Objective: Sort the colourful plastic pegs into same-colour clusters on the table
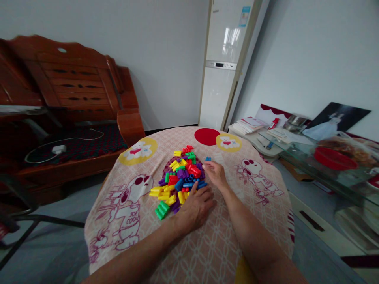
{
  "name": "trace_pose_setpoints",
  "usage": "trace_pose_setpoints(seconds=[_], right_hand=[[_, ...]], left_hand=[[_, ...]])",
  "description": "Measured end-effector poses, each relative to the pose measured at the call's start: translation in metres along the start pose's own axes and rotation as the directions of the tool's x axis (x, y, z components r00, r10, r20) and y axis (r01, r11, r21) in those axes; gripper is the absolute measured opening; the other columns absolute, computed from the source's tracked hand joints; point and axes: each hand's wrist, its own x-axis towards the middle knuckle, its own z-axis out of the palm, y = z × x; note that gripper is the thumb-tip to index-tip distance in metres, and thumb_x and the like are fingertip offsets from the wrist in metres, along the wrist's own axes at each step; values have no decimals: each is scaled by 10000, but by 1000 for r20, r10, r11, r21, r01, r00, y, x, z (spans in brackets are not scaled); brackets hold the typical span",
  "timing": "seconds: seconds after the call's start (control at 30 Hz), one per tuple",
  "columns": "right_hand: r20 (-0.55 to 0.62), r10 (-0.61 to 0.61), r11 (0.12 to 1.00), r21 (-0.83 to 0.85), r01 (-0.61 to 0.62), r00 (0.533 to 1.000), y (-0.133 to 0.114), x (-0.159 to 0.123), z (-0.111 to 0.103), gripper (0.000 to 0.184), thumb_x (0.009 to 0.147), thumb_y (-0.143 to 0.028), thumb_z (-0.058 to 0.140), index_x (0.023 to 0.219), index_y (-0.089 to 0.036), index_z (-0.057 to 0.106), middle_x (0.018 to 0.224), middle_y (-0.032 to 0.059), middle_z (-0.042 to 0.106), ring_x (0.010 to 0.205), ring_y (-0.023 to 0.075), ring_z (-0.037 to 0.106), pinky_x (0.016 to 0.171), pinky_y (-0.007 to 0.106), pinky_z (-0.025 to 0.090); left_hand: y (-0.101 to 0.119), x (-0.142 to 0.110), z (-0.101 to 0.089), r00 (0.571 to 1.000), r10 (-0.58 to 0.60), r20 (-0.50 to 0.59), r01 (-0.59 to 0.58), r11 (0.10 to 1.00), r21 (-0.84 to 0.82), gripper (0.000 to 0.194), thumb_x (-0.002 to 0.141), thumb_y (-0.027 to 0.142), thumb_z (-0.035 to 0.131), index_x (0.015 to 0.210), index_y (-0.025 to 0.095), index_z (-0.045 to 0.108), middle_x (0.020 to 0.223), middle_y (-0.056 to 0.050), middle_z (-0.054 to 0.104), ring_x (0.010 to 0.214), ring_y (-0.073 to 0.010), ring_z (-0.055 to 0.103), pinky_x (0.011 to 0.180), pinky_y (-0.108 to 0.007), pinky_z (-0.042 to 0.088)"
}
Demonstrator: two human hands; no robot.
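Note:
A pile of bright plastic toy pieces lies on the cloth-covered table. My left hand (197, 208) rests at the near right side of the pile, fingers stretched out, with fingertips at the blue pieces (189, 184). To its upper right, my right hand (216, 174) is held with its fingers apart, beside the red pieces (194, 170). Just past its fingertips lies a separate blue piece (208, 158). Yellow pieces (161, 193) spread along the left of the pile, and a green piece (162, 210) lies at its near left edge. Neither hand visibly holds anything.
The round table has a patterned cloth (189, 256). A wooden bench (74, 86) with a white charger (59, 149) stands at left. On the right, a glass shelf (314, 157) carries a red bowl (335, 158) and papers. A tall white cabinet unit (217, 94) stands behind.

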Motion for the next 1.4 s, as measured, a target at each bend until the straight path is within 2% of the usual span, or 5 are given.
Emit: trace_pose_setpoints(seconds=[0.23, 0.5, 0.67, 0.93, 1.4], right_hand=[[120, -63, 986, -146, 81, 991, -4, -2, 22, 160, 705, -388, 721, 701, -232, 687, 871, 56, 685, 930, 232, 594, 913, 357, 444], [77, 167, 982, 80, -173, 983, 1, 5, 0, 273, 683, -428, 675, 800, -185, 717, 666, -6, 672, 695, 213, 632, 691, 333, 498], [177, 273, 890, 326, -318, 946, -8, 6, -15, 297, 641, -423, 709, 823, -188, 705, 624, 9, 682, 567, 210, 637, 554, 331, 509], [204, 247, 877, 368, -308, 947, -8, 6, -28, 330, 583, -325, 760, 876, -179, 713, 723, 11, 713, 614, 164, 649, 547, 256, 490], [310, 276, 888, 281, -365, 910, 0, 4, -28, 351, 633, -359, 749, 909, -144, 721, 693, 29, 704, 571, 141, 631, 543, 256, 503]], left_hand=[[-60, -11, -28, 977, -194, -91, 200, 978, 56, 193, 773, 110, 523, 764, 223, 679, 1030, -49, 668, 1125, -238, 541, 1150, -542, 228], [-52, 6, -41, 956, -212, -204, 185, 972, -146, 127, 815, 207, 542, 803, 204, 668, 977, -56, 680, 1004, -212, 599, 1014, -413, 433], [-64, 53, -32, 816, -425, -391, 299, 890, -343, 339, 847, 261, 533, 1155, 147, 619, 1152, -118, 655, 957, -209, 629, 879, -353, 505], [-81, 85, -11, 826, -510, -241, 341, 792, -507, 326, 892, 374, 492, 935, 150, 724, 787, -42, 709, 725, -167, 631, 703, -268, 483], [-75, 90, 7, 714, -699, 48, 145, 80, -986, 226, 781, 301, 700, 877, 145, 568, 819, -40, 680, 722, -156, 667, 686, -309, 577]])
